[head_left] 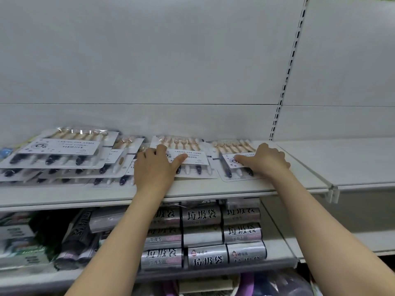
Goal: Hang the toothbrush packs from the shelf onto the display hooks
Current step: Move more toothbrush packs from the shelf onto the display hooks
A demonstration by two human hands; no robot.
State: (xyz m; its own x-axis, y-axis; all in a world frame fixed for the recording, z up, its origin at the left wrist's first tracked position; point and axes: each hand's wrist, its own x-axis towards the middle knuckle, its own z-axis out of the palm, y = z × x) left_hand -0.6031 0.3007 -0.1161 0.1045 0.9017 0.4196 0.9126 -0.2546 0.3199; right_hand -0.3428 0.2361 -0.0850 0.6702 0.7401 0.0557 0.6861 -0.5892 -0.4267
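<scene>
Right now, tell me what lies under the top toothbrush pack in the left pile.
Under the top pack more toothbrush packs lie stacked and fanned out on the shelf; only their edges and lower ends show. How many there are cannot be counted, since each covers the next.

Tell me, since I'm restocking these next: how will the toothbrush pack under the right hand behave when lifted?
The toothbrush pack is a flat card with a clear blister, so probably fairly stiff and light. Its glossy plastic may slide on the smooth shelf under the right hand. It lies flat, so it is unlikely to roll.
</scene>
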